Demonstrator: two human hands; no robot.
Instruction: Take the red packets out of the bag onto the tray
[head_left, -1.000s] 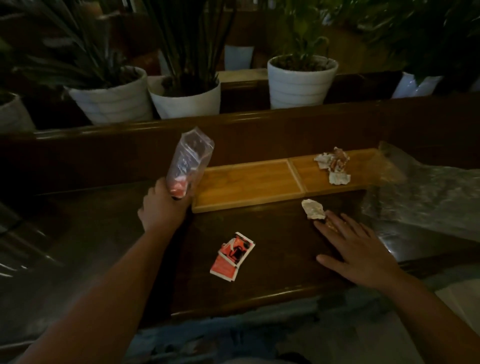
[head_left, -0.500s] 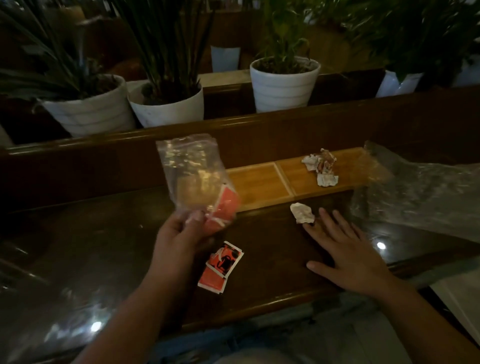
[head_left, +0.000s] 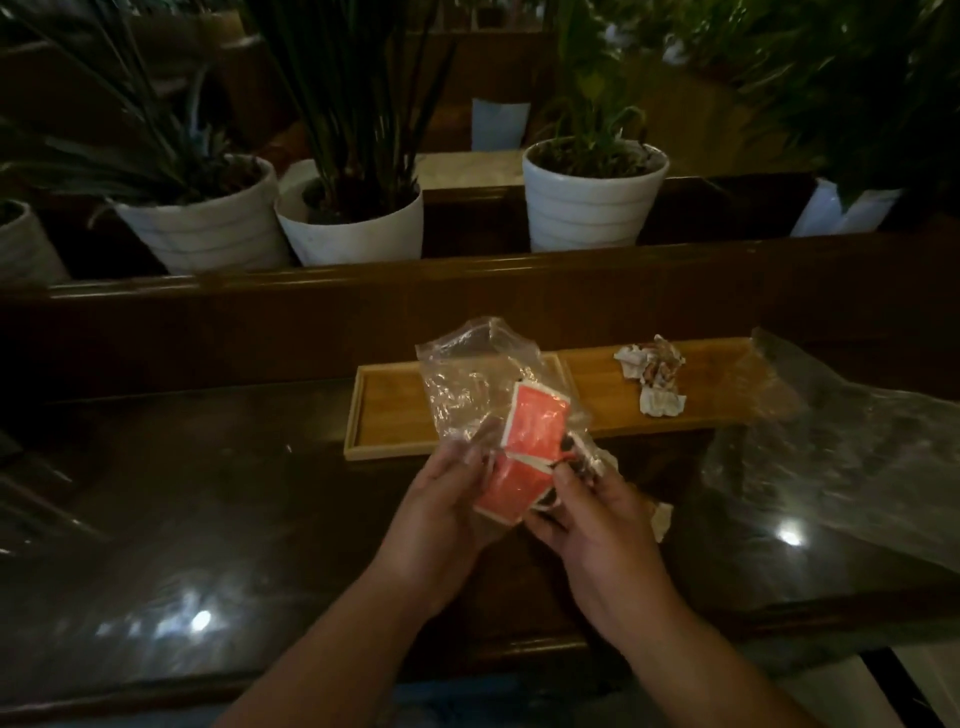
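Over the dark counter (head_left: 208, 519), left hand (head_left: 441, 509) grips clear bag (head_left: 467, 384), right hand (head_left: 592, 525) pinches red packets (head_left: 535, 431) at its mouth — bagging seemingly underway, crumpled wrappers (head_left: 652, 374) left on the tray (head_left: 389, 415).

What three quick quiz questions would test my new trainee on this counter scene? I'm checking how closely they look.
1. True or false: the wooden tray has two compartments.
2. Which holds crumpled wrappers: A left compartment, B right compartment?
3. What do the left hand and right hand hold between them?

Key: 1 true. 2 B. 3 A clear plastic bag and red packets.
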